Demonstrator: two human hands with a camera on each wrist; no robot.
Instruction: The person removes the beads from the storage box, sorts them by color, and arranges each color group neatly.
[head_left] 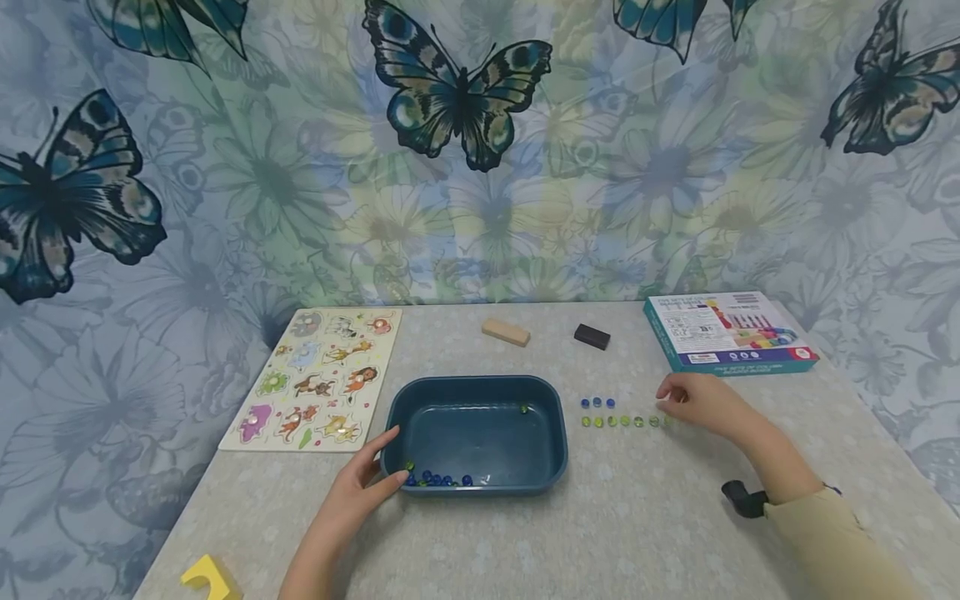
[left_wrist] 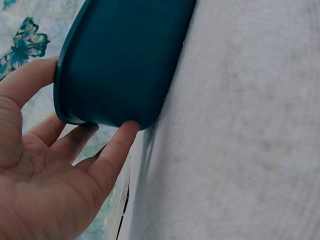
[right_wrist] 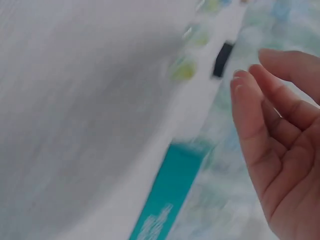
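A blue plastic basin [head_left: 480, 492] stands mid-table, with several blue marbles [head_left: 447, 481] and a few green ones along its near left side and a single green marble [head_left: 524, 409] near its far right corner. My left hand [head_left: 356, 487] holds the basin's left end; in the left wrist view its fingertips touch the rim and outer wall. To the basin's right lie a row of several green marbles [head_left: 625, 422] and, behind it, three blue marbles [head_left: 597, 402]. Above the green row's right end hovers my right hand [head_left: 705, 404], fingers loosely bent, nothing visible between them.
An animal puzzle board [head_left: 315, 379] lies at the left. Farther back are a wooden block [head_left: 506, 332], a black block [head_left: 592, 337] and a teal-edged toy box [head_left: 727, 333]. One yellow arched block [head_left: 212, 577] sits at the near left. A butterfly-print cloth hangs behind the table.
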